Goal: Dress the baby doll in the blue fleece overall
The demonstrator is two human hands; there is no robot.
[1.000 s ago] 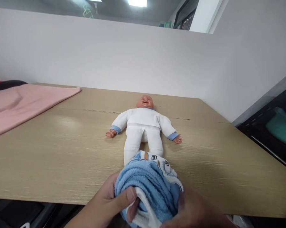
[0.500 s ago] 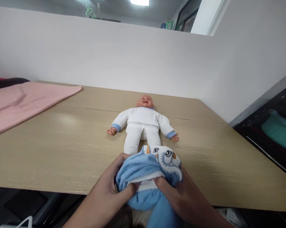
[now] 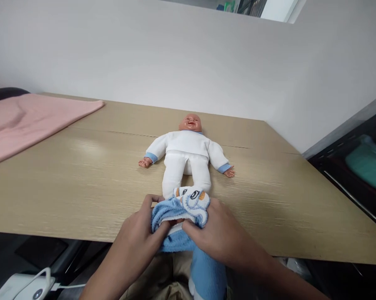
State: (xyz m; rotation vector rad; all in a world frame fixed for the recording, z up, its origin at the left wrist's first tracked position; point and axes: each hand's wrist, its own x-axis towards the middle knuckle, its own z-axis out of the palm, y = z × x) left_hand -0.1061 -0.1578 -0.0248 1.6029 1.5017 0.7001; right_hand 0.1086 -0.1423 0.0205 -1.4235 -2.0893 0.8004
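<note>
In the head view my left hand (image 3: pixel 141 229) and my right hand (image 3: pixel 217 231) grip a bunched blue terry baby garment (image 3: pixel 172 208) from both sides. Its white-edged opening faces me, with both thumbs pressed inside the rim. An embroidered white animal face with dark eyes shows on its far side. A long blue tube of cloth, a leg or a sleeve, hangs below the table edge. Just beyond lies a baby doll (image 3: pixel 188 146) on its back in white clothes with blue cuffs, arms spread. The garment hides the doll's feet; whether they touch it I cannot tell.
A pink cloth (image 3: pixel 34 118) is spread over the left of the wooden table (image 3: pixel 91 187). White walls stand behind and to the right. A black rack (image 3: pixel 357 183) holds green cloth at the right. A white device with a cable (image 3: pixel 28 287) lies low at left.
Both hands have moved slightly forward and closer together with the garment, bringing it nearer the doll's feet. The camera has tilted down a little. The doll lies as before.
</note>
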